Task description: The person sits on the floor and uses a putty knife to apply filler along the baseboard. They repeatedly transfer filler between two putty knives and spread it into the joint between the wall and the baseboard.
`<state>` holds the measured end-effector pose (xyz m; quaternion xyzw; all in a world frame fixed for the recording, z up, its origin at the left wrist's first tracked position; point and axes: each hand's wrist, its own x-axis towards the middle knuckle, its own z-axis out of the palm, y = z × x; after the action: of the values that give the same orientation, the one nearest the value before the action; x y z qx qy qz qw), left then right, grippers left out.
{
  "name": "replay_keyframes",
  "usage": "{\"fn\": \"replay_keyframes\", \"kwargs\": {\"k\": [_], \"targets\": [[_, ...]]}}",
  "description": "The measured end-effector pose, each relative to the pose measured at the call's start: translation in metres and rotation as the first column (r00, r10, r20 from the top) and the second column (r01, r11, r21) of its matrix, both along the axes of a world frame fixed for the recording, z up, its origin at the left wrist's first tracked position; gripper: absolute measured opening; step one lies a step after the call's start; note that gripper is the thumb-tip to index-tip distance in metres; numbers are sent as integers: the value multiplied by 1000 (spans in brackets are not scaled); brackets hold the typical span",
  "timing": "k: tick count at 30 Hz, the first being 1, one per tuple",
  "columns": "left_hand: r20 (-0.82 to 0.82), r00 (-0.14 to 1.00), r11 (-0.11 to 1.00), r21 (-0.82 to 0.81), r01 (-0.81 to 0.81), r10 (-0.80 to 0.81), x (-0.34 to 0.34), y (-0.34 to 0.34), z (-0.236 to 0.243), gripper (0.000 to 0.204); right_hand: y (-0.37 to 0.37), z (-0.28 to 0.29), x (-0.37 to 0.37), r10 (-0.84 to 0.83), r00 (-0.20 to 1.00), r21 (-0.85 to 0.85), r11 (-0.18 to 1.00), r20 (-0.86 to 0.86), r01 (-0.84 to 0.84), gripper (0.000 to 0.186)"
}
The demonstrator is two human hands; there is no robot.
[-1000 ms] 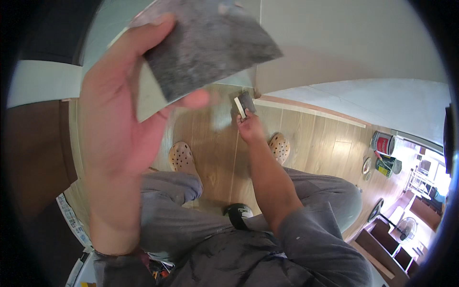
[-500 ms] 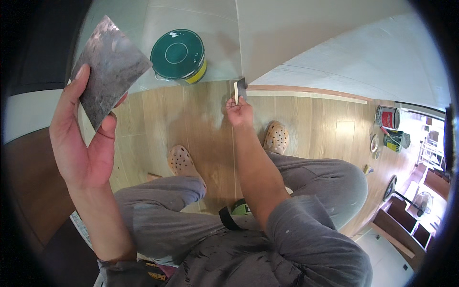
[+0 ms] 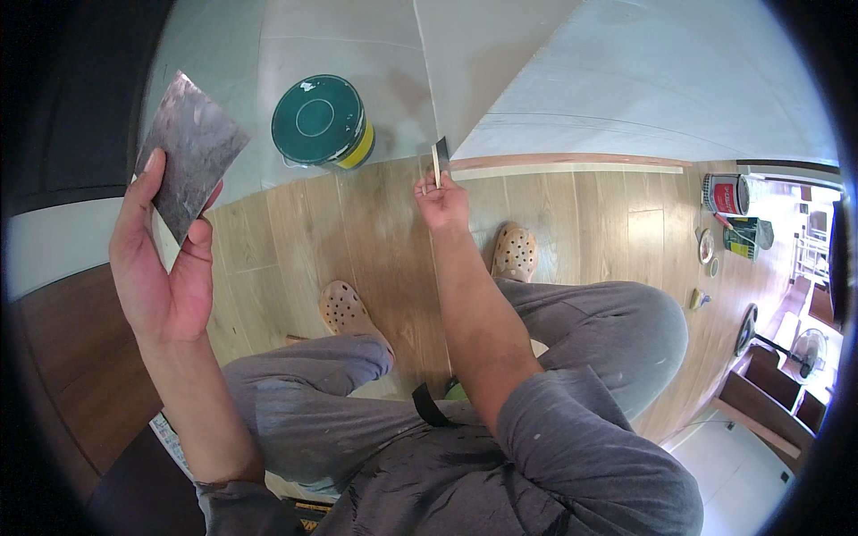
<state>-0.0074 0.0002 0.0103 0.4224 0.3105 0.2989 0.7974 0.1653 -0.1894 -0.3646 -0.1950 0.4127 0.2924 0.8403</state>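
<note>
My left hand (image 3: pixel 161 268) is raised at the left, gripping a square grey, stained scraper plate (image 3: pixel 195 134) with a pale edge behind it. My right hand (image 3: pixel 442 201) reaches forward, closed on a small dark scraper (image 3: pixel 443 152) with a light edge, held at the foot of the wall corner (image 3: pixel 429 89). Left of that scraper, at the foot of the wall, stands a green-lidded bucket (image 3: pixel 317 121) with a yellow band. Below, my two clogs (image 3: pixel 515 252) rest on the wood-look floor (image 3: pixel 590 223).
A thin skirting strip (image 3: pixel 572 166) runs along the right wall's foot. At the right are a red-labelled pail (image 3: pixel 725 195), a green bucket (image 3: pixel 740 239), small dishes (image 3: pixel 706 241), a fan (image 3: pixel 809 348) and brown wooden units (image 3: pixel 760 402). A dark brown panel (image 3: pixel 67 357) is at the left.
My view has widened, bringing the green-lidded bucket into sight. My left hand with its plate has moved away from the camera, lower and leftward. The right scraper now sits at the corner, turned more edge-on.
</note>
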Motion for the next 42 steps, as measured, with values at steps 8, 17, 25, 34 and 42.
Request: {"fn": "replay_keyframes", "kwargs": {"k": [8, 17, 25, 34, 42], "targets": [[-32, 999, 998, 61, -34, 36, -6, -14, 11, 22, -7, 1, -39, 141, 990, -6, 990, -23, -141, 12], [-122, 987, 982, 170, -78, 100, -14, -29, 12, 32, -39, 49, -104, 804, 550, -380, 592, 225, -710, 35], [-54, 986, 985, 88, -151, 156, -39, 3, -36, 35, -86, 179, -127, 876, -315, -917, 278, 364, -287, 41], [30, 973, 943, -256, -214, 229, -123, -70, -61, 30, -152, 276, -133, 818, -68, -820, 564, 571, -101, 33], [52, 988, 904, -413, -112, 147, -140, -210, -63, 23, -176, 317, -129, 538, -210, -517, 843, 816, 149, 48]]}}
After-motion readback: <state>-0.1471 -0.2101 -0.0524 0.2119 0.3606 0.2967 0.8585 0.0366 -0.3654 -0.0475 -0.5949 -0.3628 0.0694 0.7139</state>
